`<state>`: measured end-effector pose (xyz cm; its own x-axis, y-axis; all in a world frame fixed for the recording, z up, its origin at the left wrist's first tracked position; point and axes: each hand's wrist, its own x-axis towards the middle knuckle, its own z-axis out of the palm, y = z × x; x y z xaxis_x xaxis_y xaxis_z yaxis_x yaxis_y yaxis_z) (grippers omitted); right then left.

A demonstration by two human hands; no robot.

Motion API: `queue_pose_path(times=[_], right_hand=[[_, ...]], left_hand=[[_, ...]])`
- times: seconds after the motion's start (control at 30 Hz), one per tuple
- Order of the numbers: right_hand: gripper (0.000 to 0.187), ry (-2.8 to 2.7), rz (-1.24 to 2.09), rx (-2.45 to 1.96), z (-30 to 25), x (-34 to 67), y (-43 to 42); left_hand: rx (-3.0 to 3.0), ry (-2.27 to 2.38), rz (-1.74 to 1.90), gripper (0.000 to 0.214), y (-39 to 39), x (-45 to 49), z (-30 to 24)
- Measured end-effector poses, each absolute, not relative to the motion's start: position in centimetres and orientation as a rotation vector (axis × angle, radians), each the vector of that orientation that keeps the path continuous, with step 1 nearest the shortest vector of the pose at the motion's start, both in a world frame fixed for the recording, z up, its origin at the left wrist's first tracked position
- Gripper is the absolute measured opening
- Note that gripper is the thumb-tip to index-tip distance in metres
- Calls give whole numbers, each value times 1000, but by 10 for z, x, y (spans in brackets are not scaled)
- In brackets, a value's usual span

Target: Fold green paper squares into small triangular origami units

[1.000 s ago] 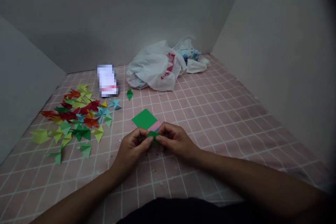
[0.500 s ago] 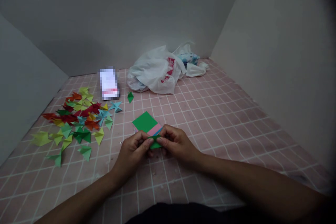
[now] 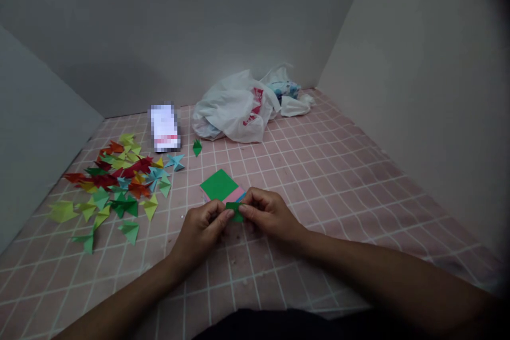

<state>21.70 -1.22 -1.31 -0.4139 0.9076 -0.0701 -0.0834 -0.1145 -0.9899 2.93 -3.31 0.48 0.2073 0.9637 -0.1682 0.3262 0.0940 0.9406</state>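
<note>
Both hands meet low over the pink tiled floor and pinch a small folded green paper (image 3: 235,211) between their fingertips. My left hand (image 3: 201,228) grips its left side with thumb and fingers closed. My right hand (image 3: 269,215) grips its right side the same way. Just beyond the hands lies a small stack of square sheets (image 3: 221,186), green on top with pink and blue edges showing beneath.
A spread of several folded paper shapes (image 3: 115,180) in red, green, yellow and blue covers the floor at left. One green folded piece (image 3: 196,147) lies apart, near a blurred white packet (image 3: 164,127). White plastic bags (image 3: 239,106) sit by the back wall. Walls close in on three sides.
The green paper between my fingertips has been folded smaller and tighter. Both hands stay in nearly the same spot; the view shifted slightly.
</note>
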Motion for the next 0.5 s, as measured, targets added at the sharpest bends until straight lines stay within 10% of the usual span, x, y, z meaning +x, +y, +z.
queue_pose_path(times=[0.5], right_hand=[[23, -1303, 1708, -990, -11, 218, -11]], left_hand=[[1267, 1262, 832, 34, -34, 30, 1]])
